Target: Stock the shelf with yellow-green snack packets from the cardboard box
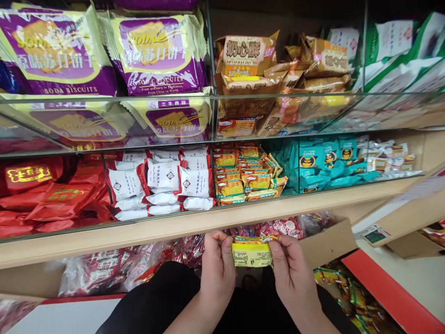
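Yellow wrapping is facing up on a small packet (252,256), which the person is holding in both hands above the lap of their black clothing (167,297), below the wooden shelf edge (139,232). The left hand (219,266) is pinching the packet's left end, and the right hand (292,269) is pinching its right end; both grips are closing firmly on it, the thumbs resting on the printed face. Orange wrapping is showing along its far edge. Beyond the hands, a cardboard box (332,243) is holding bagged goods. On the lower shelf, red packets (62,199), white packets (163,175), orange packets (229,187) and teal packets (323,174) are sitting side by side, while purple biscuit packs (158,51) and brown packets (250,51) are filling sections above. At lower right, yellow-green packets (358,294) are lying beside a red flap (385,280).
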`<state>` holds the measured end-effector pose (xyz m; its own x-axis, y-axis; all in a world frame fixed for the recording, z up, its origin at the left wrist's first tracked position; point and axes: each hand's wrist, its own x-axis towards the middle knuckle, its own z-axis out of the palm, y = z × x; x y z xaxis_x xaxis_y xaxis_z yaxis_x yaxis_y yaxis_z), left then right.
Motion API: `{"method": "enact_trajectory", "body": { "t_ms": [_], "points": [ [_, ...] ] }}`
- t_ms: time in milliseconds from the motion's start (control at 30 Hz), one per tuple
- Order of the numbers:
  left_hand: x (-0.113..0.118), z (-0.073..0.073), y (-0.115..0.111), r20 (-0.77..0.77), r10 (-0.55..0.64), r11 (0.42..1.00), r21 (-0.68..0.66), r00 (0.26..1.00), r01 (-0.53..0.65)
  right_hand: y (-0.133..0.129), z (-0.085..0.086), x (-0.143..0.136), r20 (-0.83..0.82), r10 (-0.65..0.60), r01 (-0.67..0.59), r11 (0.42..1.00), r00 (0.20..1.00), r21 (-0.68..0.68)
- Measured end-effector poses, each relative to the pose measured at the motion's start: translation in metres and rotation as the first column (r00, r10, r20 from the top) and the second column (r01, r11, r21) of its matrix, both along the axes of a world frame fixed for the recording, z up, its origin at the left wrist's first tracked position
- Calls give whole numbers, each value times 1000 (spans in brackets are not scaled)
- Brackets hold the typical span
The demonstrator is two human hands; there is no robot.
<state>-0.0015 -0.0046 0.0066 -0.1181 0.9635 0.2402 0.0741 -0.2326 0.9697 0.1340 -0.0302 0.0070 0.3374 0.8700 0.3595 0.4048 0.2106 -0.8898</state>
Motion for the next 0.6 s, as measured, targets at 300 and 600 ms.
{"method": "enact_trajectory", "body": {
  "t_ms": [300, 600],
  "points": [
    [-5, -1, 5, 21, -144, 988, -51, 989, 145, -2, -7, 23, 40, 26, -30, 993, 999, 112],
    [-2, 24, -8, 748, -229, 603, -393, 623, 694, -15, 8, 21, 595, 121, -377, 866, 794, 328]
  ]
}}
